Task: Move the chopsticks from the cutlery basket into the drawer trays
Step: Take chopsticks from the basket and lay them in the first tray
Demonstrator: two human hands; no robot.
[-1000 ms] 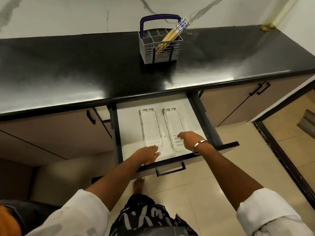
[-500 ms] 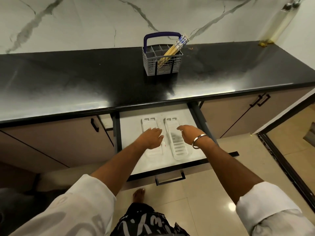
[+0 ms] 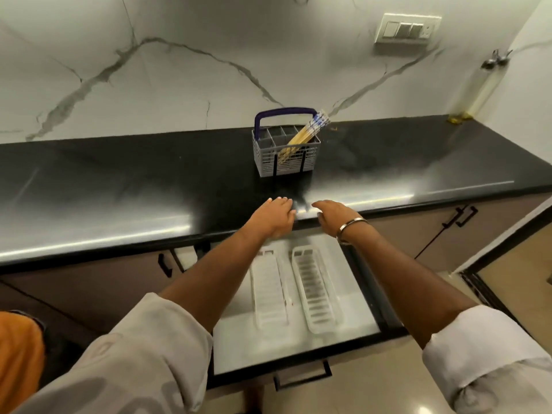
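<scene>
A grey cutlery basket (image 3: 268, 158) with a dark blue handle stands on the black countertop (image 3: 119, 186). A bundle of yellow chopsticks (image 3: 307, 134) with blue-patterned tops leans to the right in its right compartment. Below, an open white drawer (image 3: 239, 348) holds two long slotted white trays, a left tray (image 3: 268, 297) and a right tray (image 3: 316, 291), both empty. My left hand (image 3: 273, 216) and my right hand (image 3: 334, 216) hover over the counter's front edge, short of the basket, fingers apart, holding nothing.
A marble wall with a switch plate (image 3: 406, 28) rises behind the counter. A clear bottle (image 3: 475, 88) stands at the far right corner. Closed cabinet doors with black handles (image 3: 463, 216) flank the drawer. An orange object (image 3: 18, 348) sits at lower left.
Both hands rose from the drawer trays to the counter's front edge, toward the basket. The camera tilted upward, showing more wall.
</scene>
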